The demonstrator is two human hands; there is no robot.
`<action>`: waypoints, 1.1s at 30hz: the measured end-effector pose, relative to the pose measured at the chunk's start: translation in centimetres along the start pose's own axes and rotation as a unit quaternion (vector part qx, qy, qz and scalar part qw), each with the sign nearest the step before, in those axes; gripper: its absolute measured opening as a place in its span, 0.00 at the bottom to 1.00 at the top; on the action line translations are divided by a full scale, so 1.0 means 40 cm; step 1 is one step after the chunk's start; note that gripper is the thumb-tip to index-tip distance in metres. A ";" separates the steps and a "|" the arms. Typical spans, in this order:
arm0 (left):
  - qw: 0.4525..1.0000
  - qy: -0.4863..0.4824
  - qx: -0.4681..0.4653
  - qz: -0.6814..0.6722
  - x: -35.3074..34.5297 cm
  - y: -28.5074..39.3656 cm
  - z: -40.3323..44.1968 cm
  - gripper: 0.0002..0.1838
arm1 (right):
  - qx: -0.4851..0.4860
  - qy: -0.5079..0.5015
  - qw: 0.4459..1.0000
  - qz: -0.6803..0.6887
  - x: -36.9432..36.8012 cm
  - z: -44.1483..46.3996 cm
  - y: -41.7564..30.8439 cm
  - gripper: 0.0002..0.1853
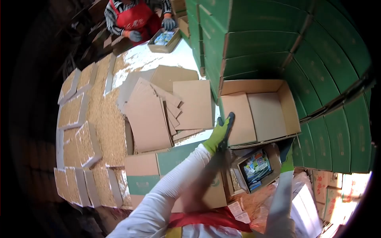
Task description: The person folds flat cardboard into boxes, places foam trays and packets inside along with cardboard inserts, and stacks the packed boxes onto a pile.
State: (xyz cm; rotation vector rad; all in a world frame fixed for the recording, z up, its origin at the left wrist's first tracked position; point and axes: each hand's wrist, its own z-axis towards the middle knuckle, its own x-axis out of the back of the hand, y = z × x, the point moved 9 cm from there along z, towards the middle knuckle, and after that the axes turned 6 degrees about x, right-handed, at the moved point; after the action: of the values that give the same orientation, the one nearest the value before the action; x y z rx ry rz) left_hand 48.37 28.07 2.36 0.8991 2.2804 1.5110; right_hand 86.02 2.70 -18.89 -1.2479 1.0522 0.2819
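Observation:
An open cardboard box (293,105), with cardboard sheets lying flat in its bottom, stands in front of me beside the green stack. My left hand (219,134), in a yellow-green glove with dark fingers, grips its near left corner, thumb and fingers at the wall. At the near right corner is my right hand (287,155), in a like glove; its fingers are partly lost in shadow under the box's edge. Below the box, between my arms, a smaller carton (243,178) holds several blue-green printed packets (257,168).
Tall stacks of green cartons (260,43) rise behind and to the right. Loose cardboard sheets (149,115) cover the table's middle. Trays of grainy material (73,111) line the left. Across the table, a person in a red apron (137,20) stands near a carton of packets (170,44).

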 end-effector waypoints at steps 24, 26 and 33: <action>0.766 0.569 -0.113 -0.277 0.864 -0.359 -0.917 0.13 | 0.275 0.088 0.685 -0.669 -0.874 -0.360 -0.188 0.29; 0.735 0.574 0.046 -0.358 0.946 -0.603 -0.991 0.08 | 0.231 -0.126 0.760 -0.595 -1.154 -0.439 0.044 0.16; 0.728 0.317 0.048 -0.606 0.931 -0.751 -0.781 0.22 | 0.187 -0.449 0.500 -0.717 -1.595 -0.467 0.825 0.32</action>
State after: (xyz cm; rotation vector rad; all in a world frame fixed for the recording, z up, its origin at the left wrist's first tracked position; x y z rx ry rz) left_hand -7.45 20.21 -6.99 -1.1766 2.3766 1.0377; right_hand 20.21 20.44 10.46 -0.9433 -0.9736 -0.5714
